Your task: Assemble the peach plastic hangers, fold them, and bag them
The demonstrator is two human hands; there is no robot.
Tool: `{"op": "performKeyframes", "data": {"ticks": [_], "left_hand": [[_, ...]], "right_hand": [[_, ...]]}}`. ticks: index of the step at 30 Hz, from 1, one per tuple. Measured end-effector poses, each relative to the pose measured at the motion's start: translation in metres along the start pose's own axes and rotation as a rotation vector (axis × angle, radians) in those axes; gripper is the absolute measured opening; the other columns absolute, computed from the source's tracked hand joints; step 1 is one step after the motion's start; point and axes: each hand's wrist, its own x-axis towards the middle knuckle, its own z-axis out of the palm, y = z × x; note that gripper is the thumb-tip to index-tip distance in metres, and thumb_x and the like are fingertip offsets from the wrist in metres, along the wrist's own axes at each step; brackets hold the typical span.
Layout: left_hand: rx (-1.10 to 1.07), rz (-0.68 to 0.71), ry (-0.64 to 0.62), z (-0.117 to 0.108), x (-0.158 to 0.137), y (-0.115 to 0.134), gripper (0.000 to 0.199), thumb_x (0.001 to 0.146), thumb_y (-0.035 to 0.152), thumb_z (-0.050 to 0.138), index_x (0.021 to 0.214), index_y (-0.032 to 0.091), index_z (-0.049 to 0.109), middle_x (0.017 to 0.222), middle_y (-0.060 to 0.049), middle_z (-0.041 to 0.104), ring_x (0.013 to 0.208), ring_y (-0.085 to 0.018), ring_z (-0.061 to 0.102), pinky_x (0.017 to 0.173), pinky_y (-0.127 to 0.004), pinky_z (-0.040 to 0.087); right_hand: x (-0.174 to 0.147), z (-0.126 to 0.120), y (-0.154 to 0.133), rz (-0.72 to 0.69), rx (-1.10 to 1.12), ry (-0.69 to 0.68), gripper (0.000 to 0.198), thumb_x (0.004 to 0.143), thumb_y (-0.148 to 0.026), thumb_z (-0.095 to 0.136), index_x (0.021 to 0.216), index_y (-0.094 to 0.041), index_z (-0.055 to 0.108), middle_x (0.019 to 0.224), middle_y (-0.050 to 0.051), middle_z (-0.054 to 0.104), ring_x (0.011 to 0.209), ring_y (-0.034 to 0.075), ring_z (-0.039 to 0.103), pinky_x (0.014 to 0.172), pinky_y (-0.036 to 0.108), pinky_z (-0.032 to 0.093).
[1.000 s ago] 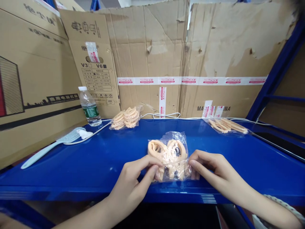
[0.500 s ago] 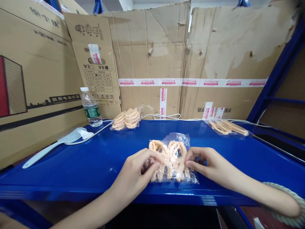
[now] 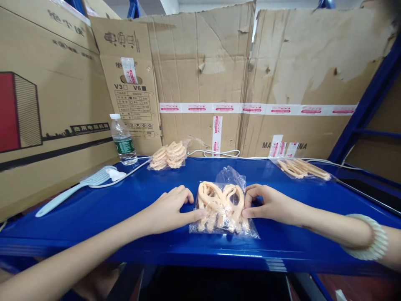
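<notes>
A clear plastic bag [image 3: 194,228] of peach-coloured loop-shaped pieces [image 3: 208,196] lies flat near the front edge of the blue shelf top. At its left side is my left hand [image 3: 171,211], fingers spread and lifted off, with the thumb tip touching the bag. My right hand [image 3: 267,205] is at the bag's right edge, its bent fingers and thumb closed on the plastic. What is inside the loops cannot be made out through the glare.
Behind stand a filled bag of similar pieces [image 3: 167,155], a water bottle [image 3: 123,140] and a pale fly swatter [image 3: 72,188]. To the right lie another bag of long pieces [image 3: 302,168] and a dark flat panel [image 3: 371,193]. A white cable [image 3: 219,152] runs along cardboard sheets [image 3: 200,75].
My left hand has let go of the bag and drawn back left, its fingers spreading. The bag lies flatter. My right hand stays at its right edge. The view has shifted slightly.
</notes>
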Motion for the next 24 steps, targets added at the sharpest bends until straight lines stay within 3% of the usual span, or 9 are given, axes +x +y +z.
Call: {"op": "performKeyframes", "data": {"ticks": [4,11,24], "left_hand": [[-0.098,0.006,-0.112,-0.004,0.011,-0.003,0.046,0.076,0.061,0.053,0.092,0.019,0.060,0.097,-0.005,0.057,0.095,-0.023,0.051,0.083,-0.032,0.038],[-0.298,0.007,-0.186,-0.005,0.019,-0.005,0.044,0.074,0.056,0.057,0.091,0.016,0.063,0.084,-0.003,0.059,0.075,-0.018,0.050,0.065,-0.026,0.038],[-0.408,-0.041,-0.079,0.001,0.017,-0.003,0.034,0.067,0.043,0.061,0.089,0.016,0.061,0.087,-0.004,0.061,0.081,-0.020,0.053,0.071,-0.030,0.042]], "right_hand": [[0.008,-0.004,-0.001,0.101,0.109,-0.065,0.030,0.058,-0.043,0.077,0.062,-0.017,0.063,0.063,0.000,0.060,0.064,0.015,0.052,0.060,0.026,0.037],[0.015,-0.006,-0.006,0.191,0.261,-0.074,0.033,0.048,-0.036,0.082,0.057,-0.017,0.057,0.056,-0.003,0.055,0.058,0.011,0.047,0.057,0.025,0.034],[0.017,0.003,-0.008,0.184,0.534,-0.001,0.041,0.041,-0.032,0.085,0.056,-0.017,0.050,0.054,-0.006,0.055,0.056,0.010,0.053,0.059,0.025,0.040]]}}
